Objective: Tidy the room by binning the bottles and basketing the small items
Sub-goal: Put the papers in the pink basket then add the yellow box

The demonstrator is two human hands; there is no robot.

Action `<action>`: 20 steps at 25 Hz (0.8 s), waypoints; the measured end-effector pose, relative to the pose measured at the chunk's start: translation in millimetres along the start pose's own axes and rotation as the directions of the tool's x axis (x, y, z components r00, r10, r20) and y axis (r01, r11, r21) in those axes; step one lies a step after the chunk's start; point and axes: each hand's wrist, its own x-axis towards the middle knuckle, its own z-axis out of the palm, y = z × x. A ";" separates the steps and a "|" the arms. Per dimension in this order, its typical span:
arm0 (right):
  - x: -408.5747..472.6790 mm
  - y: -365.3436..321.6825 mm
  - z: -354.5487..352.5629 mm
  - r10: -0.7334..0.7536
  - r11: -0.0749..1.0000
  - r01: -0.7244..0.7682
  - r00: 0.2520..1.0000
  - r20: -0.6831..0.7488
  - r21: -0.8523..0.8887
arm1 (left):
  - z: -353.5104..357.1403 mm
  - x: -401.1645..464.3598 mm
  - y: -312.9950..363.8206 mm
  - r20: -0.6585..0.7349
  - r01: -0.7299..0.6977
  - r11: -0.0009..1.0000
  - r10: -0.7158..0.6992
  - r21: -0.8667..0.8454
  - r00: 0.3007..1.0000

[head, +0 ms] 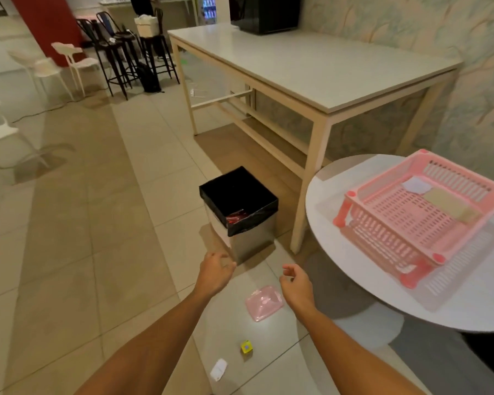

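A square metal bin with a black liner stands on the tiled floor; something red and clear lies inside it. A pink slatted basket sits on the round white table at right, holding a white item and a tan item. On the floor near me lie a pink flat lid, a small yellow cube and a small white packet. My left hand hovers just in front of the bin, fingers loosely apart, empty. My right hand hangs above the pink lid, fingers curled apart, empty.
A long rectangular cream table stands behind the bin, a black box at its far end. Black stools and white chairs stand at the back left. Open tiled floor stretches to the left.
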 end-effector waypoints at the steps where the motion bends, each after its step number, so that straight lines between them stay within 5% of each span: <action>1: -4.0 -0.8 19.3 0.022 1.000 -0.022 1.000 0.015 -0.004 | -8.3 4.6 -17.9 0.031 0.000 1.000 0.000 0.018 1.000; 8: -19.3 6.7 104.4 0.119 0.992 -0.114 0.989 0.090 -0.060 | -37.4 33.2 -110.5 0.177 0.028 0.997 -0.041 0.077 0.983; 16: -8.1 37.8 120.8 0.231 0.957 -0.190 0.957 0.178 -0.221 | -4.6 38.0 -164.5 0.291 -0.018 0.932 -0.095 0.363 0.952; 20: 26.5 55.4 131.5 0.240 0.956 -0.193 0.948 0.209 -0.223 | 21.5 44.3 -183.8 0.321 0.015 0.929 -0.142 0.369 0.936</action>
